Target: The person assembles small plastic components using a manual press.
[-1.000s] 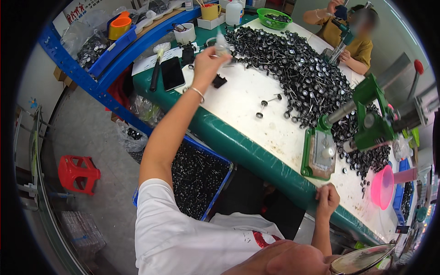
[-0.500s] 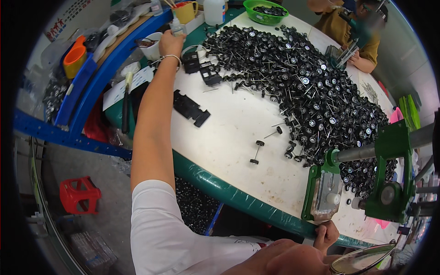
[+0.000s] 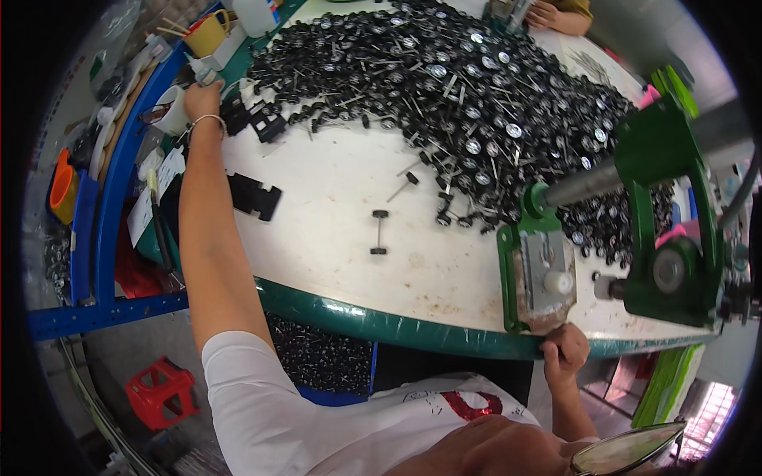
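Observation:
My left arm stretches to the far left of the table. There my left hand [image 3: 204, 101] is closed round a small clear squeeze bottle [image 3: 204, 72] with a pale nozzle. Just left of that hand stands a white cup [image 3: 169, 113]; black plastic car chassis [image 3: 268, 122] lie to its right. Another dark chassis plate [image 3: 255, 198] rests beside my forearm, partly covered by it. At the table's front edge, below the green press [image 3: 540, 270], my right hand [image 3: 567, 349] is curled into a fist; whatever it may hold is hidden.
A large heap of small black wheels on axles [image 3: 476, 111] covers the table's far and right parts. One wheel pair [image 3: 379, 232] lies apart on the white tabletop [image 3: 333, 198]. A yellow mug [image 3: 208, 36] stands far left. Another person's hand [image 3: 548, 14] is at the far side.
The view has turned, so the scene sits further left and higher. My left hand stays at the small bottle. My right hand remains curled at the table edge.

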`<action>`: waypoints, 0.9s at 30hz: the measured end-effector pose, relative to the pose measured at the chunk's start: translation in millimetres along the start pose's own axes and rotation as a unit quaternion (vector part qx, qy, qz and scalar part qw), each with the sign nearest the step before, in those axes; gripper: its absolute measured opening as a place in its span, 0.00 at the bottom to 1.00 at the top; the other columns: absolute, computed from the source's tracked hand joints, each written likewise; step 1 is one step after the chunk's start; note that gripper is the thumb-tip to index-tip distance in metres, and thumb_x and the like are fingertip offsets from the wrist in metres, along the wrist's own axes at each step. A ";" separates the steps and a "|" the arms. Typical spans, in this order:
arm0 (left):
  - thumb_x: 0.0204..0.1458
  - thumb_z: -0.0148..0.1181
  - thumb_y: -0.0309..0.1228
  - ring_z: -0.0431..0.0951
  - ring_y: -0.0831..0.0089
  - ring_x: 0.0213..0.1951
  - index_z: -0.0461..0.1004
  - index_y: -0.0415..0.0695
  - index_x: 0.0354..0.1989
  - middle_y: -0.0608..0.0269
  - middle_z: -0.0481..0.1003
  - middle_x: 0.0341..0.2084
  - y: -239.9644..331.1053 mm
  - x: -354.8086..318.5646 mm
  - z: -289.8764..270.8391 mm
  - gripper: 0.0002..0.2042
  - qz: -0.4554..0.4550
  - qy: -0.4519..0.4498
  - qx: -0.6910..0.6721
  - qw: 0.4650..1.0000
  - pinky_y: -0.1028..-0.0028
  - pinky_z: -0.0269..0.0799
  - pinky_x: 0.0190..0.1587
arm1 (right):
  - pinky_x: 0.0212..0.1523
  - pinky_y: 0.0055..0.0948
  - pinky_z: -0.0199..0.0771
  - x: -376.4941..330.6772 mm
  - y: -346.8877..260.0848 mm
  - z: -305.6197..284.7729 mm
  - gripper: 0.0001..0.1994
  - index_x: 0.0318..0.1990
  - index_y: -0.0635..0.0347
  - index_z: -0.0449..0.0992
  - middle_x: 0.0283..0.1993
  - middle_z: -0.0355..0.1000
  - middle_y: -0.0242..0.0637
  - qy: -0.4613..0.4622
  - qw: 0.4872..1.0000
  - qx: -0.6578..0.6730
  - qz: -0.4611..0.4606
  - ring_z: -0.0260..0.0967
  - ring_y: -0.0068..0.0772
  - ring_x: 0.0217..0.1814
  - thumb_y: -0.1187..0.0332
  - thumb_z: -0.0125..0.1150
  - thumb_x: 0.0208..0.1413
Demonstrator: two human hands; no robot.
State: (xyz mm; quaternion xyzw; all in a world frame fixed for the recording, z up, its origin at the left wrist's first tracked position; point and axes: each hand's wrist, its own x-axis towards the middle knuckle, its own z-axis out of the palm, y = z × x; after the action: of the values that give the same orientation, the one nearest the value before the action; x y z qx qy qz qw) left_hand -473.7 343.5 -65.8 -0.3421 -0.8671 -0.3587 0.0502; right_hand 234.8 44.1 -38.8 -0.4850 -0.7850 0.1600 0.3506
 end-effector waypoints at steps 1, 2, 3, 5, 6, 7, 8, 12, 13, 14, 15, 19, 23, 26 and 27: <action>0.41 0.70 0.44 0.78 0.48 0.48 0.80 0.34 0.43 0.41 0.79 0.43 -5.6 3.9 -3.8 0.26 0.010 0.004 0.046 0.999 0.60 0.71 0.53 | 0.22 0.35 0.58 0.7 0.2 0.3 0.16 0.17 0.61 0.66 0.18 0.65 0.38 -0.001 1.000 0.009 -0.020 0.62 0.40 0.19 0.67 0.67 0.48; 0.41 0.69 0.45 0.78 0.48 0.50 0.79 0.34 0.44 0.40 0.78 0.45 -12.6 10.5 -6.5 0.27 0.023 0.027 0.059 0.998 0.61 0.71 0.53 | 0.22 0.35 0.58 0.4 -0.7 0.2 0.16 0.17 0.61 0.66 0.18 0.65 0.38 -0.004 1.000 0.013 -0.014 0.62 0.40 0.19 0.67 0.67 0.48; 0.41 0.69 0.45 0.78 0.48 0.50 0.79 0.34 0.44 0.40 0.78 0.45 -8.9 8.9 -5.7 0.27 0.023 0.023 0.063 0.997 0.61 0.71 0.53 | 0.22 0.35 0.58 0.7 -1.4 0.6 0.14 0.18 0.61 0.66 0.18 0.65 0.38 0.002 1.000 0.019 -0.014 0.62 0.40 0.19 0.69 0.67 0.47; 0.42 0.68 0.45 0.77 0.47 0.51 0.78 0.33 0.46 0.40 0.77 0.47 0.4 2.6 -6.5 0.28 0.032 0.040 0.026 0.998 0.61 0.70 0.55 | 0.22 0.34 0.58 -1.9 -2.5 -1.3 0.13 0.18 0.61 0.66 0.18 0.65 0.38 0.006 1.000 0.025 -0.009 0.62 0.40 0.19 0.70 0.66 0.45; 0.42 0.68 0.45 0.76 0.47 0.52 0.78 0.34 0.48 0.40 0.76 0.48 11.7 -6.4 -13.1 0.29 0.011 -0.011 0.026 1.000 0.61 0.69 0.56 | 0.22 0.34 0.59 -2.4 -2.4 -1.7 0.14 0.18 0.61 0.66 0.18 0.65 0.38 0.008 1.000 0.022 -0.009 0.62 0.40 0.19 0.71 0.67 0.46; 0.42 0.68 0.45 0.76 0.47 0.52 0.78 0.34 0.48 0.40 0.76 0.48 18.3 -17.2 -17.6 0.29 0.013 -0.014 0.027 0.999 0.61 0.69 0.56 | 0.22 0.34 0.59 -2.7 -2.7 -2.1 0.14 0.18 0.61 0.67 0.18 0.65 0.38 0.010 1.000 0.020 -0.010 0.62 0.40 0.19 0.71 0.67 0.46; 0.43 0.67 0.45 0.76 0.47 0.52 0.78 0.35 0.49 0.41 0.77 0.48 20.1 -24.8 -29.2 0.28 0.035 -0.005 0.048 0.998 0.61 0.69 0.56 | 0.21 0.34 0.59 -0.8 -3.9 -0.5 0.14 0.18 0.62 0.66 0.18 0.65 0.38 0.013 0.999 0.023 -0.018 0.62 0.40 0.19 0.71 0.67 0.47; 0.46 0.66 0.44 0.80 0.54 0.45 0.79 0.40 0.48 0.52 0.81 0.41 30.8 -65.9 -69.5 0.24 0.144 0.060 -0.010 0.988 0.64 0.73 0.49 | 0.21 0.33 0.58 -2.8 -4.3 0.7 0.14 0.18 0.63 0.66 0.18 0.66 0.38 0.010 0.998 0.055 -0.027 0.62 0.39 0.19 0.71 0.67 0.47; 0.47 0.66 0.44 0.81 0.59 0.42 0.80 0.40 0.46 0.55 0.82 0.38 44.0 -90.1 -80.3 0.22 0.179 0.058 -0.054 0.981 0.66 0.74 0.46 | 0.21 0.33 0.58 -3.7 -2.9 0.5 0.14 0.18 0.63 0.66 0.18 0.66 0.38 0.012 0.998 0.059 -0.029 0.62 0.39 0.19 0.71 0.67 0.47; 0.48 0.67 0.44 0.81 0.64 0.38 0.81 0.41 0.44 0.57 0.82 0.34 57.9 -118.1 -84.1 0.20 0.196 0.009 -0.120 0.973 0.69 0.74 0.43 | 0.21 0.33 0.58 -6.2 -1.7 -0.9 0.14 0.18 0.63 0.67 0.18 0.66 0.38 0.013 0.998 0.057 -0.027 0.62 0.39 0.18 0.71 0.67 0.47; 0.49 0.67 0.43 0.81 0.70 0.33 0.82 0.41 0.42 0.59 0.82 0.31 70.6 -147.0 -90.2 0.19 0.214 -0.039 -0.182 0.959 0.72 0.74 0.40 | 0.21 0.33 0.58 -8.5 -0.5 -2.1 0.14 0.18 0.63 0.67 0.18 0.66 0.39 0.015 0.998 0.057 -0.025 0.62 0.39 0.18 0.72 0.67 0.47; 0.49 0.69 0.45 0.71 0.82 0.25 0.81 0.40 0.29 0.68 0.76 0.21 111.5 -273.4 -119.7 0.18 0.194 -0.341 -0.062 0.918 0.78 0.66 0.31 | 0.20 0.35 0.57 -8.5 -0.5 -7.6 0.14 0.17 0.62 0.67 0.17 0.63 0.39 0.016 0.998 0.045 -0.050 0.61 0.40 0.17 0.73 0.67 0.47; 0.48 0.69 0.45 0.69 0.81 0.22 0.79 0.37 0.25 0.67 0.74 0.17 120.8 -339.7 -130.1 0.19 0.204 -0.361 0.000 0.910 0.76 0.65 0.26 | 0.20 0.36 0.56 -8.0 3.4 -3.5 0.16 0.17 0.61 0.66 0.16 0.62 0.38 0.004 0.995 0.064 -0.080 0.60 0.40 0.17 0.71 0.68 0.49; 0.48 0.67 0.38 0.72 0.78 0.23 0.79 0.36 0.28 0.64 0.76 0.19 114.5 -348.6 -114.3 0.15 0.193 -0.341 -0.071 0.917 0.75 0.68 0.28 | 0.20 0.35 0.57 -9.1 6.4 -1.7 0.16 0.18 0.62 0.67 0.16 0.62 0.38 0.003 0.994 0.079 -0.076 0.60 0.39 0.17 0.70 0.68 0.50; 0.48 0.67 0.38 0.72 0.78 0.23 0.79 0.36 0.28 0.64 0.76 0.19 117.2 -352.0 -111.6 0.15 0.203 -0.344 -0.075 0.914 0.75 0.68 0.28 | 0.20 0.35 0.57 -10.3 6.6 -3.8 0.15 0.19 0.63 0.68 0.17 0.62 0.39 -0.006 0.993 0.094 -0.074 0.61 0.38 0.17 0.70 0.68 0.51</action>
State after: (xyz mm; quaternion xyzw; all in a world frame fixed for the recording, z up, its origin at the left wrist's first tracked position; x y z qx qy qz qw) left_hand -149.8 133.7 -31.6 -0.6159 -0.7130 -0.2651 -0.2052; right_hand 244.7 37.9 -44.1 -0.3890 -0.8026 0.2096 0.4007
